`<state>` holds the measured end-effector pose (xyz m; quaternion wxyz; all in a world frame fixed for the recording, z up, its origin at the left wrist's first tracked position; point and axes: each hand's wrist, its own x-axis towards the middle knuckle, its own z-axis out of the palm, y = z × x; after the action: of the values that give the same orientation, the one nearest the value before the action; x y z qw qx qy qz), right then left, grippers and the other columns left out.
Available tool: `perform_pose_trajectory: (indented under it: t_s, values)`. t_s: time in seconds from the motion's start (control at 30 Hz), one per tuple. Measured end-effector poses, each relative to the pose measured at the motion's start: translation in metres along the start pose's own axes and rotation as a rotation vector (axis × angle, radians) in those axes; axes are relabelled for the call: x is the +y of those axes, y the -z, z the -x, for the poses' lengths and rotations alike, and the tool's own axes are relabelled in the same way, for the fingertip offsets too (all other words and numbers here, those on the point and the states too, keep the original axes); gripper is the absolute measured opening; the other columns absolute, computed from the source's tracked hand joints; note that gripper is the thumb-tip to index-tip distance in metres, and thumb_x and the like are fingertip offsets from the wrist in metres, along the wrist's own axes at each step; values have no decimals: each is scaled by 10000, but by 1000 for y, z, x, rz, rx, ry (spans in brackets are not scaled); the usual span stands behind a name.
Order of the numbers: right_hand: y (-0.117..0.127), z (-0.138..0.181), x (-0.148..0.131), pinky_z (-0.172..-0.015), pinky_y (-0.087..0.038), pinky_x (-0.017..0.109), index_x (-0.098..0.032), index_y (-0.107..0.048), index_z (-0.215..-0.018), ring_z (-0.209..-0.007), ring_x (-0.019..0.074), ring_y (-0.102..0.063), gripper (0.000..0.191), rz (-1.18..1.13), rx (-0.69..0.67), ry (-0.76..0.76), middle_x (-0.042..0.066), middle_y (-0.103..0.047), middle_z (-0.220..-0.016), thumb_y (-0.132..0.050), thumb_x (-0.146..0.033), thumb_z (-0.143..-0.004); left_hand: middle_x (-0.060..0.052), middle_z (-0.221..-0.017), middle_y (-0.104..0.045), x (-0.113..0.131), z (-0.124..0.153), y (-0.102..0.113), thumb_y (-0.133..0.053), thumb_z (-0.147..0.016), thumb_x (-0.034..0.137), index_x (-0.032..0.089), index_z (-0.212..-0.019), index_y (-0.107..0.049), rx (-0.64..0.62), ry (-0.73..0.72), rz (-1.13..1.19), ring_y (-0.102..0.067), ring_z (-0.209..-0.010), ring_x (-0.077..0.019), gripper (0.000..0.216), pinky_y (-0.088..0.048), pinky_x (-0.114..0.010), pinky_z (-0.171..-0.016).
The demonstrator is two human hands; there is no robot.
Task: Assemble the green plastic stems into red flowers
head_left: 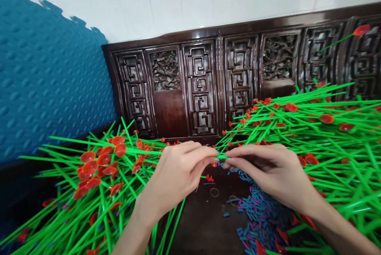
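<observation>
White tiled wall (190, 1) fills the far side, above a dark carved wooden back (171, 114), with a studded blue mat (53, 80) standing at the left. On the dark counter (208, 223) before me, my left hand (181, 163) pinches its thumb and fingers together around a thin green stick (222, 156). My right hand (270, 171), thumb and forefinger nearly closed, meets it from the right; a short bit of green shows between my two sets of fingertips. I cannot tell how much of the stick my left hand covers.

To my left lies a heap of green sticks (102, 203) with red cups (90, 167) among them; a larger heap (342, 140) spreads along the right. Small blue and purple pieces (258, 211) are scattered below my right hand, near a thin ring (214, 192). One red-tipped stick (336, 43) rises at the far right.
</observation>
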<state>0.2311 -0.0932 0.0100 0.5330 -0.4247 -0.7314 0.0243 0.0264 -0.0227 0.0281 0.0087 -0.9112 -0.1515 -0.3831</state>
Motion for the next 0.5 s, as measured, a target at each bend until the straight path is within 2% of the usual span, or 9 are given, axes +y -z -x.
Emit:
perform_pose_trajectory:
  t_s: [0.07,0.13,0.2,0.27,0.33,0.37,0.43,0.5]
  values:
    - [-3,0,1,-656,-586,207,-234,-752,-860,-663,134,-719,63,-37,-15,-61,-10,-781,-784,-694,-258,-866,-1,-860,-710,-1,0,1,-541,-980,180,204,-1044,-686,-6,-76,-125,-599,-799,-152,161,-475,-302,-713]
    - [-8,-1,2,-636,-579,214,-221,-740,-803,-665,141,-704,104,-117,-40,-161,5,-763,-761,-726,-319,-835,-16,-925,-718,-1,0,2,-601,-945,173,220,-1033,-697,26,-145,-291,-565,-943,-207,138,-450,-379,-824]
    - [-13,-2,4,-599,-576,223,-202,-715,-780,-641,145,-688,175,-260,-59,-280,16,-734,-720,-755,-371,-799,-32,-1074,-705,-3,0,2,-686,-890,214,255,-971,-722,176,-171,-444,-506,-1089,-277,98,-398,-473,-910]
    - [-17,-2,6,-586,-584,239,-189,-708,-850,-617,144,-676,231,-391,-71,-377,15,-711,-700,-782,-389,-763,-53,-1128,-665,-5,-2,3,-747,-838,254,271,-890,-737,419,-137,-514,-499,-1103,-302,55,-402,-506,-910]
    - [-18,-1,8,-609,-598,259,-181,-712,-956,-635,147,-682,293,-467,-101,-425,17,-713,-726,-787,-382,-756,-67,-1053,-630,-7,-5,4,-765,-824,254,259,-879,-728,624,-34,-425,-559,-1000,-253,67,-480,-448,-841]
    - [-19,0,9,-626,-603,265,-181,-716,-979,-652,149,-688,298,-481,-125,-434,19,-718,-742,-780,-378,-764,-57,-999,-616,-6,-6,5,-755,-836,241,247,-893,-714,683,29,-321,-588,-945,-215,70,-520,-397,-799]
    - [-21,4,8,-649,-604,262,-189,-726,-959,-687,151,-700,255,-471,-183,-433,20,-727,-764,-756,-380,-793,-26,-946,-615,-2,-8,9,-713,-876,225,223,-925,-661,726,147,-32,-645,-858,-149,72,-573,-300,-737]
    - [-25,7,6,-641,-598,248,-198,-723,-907,-700,153,-708,210,-406,-257,-408,16,-731,-760,-722,-393,-829,0,-947,-653,6,-8,13,-674,-903,199,214,-949,-580,705,232,273,-698,-808,-121,106,-607,-252,-725]
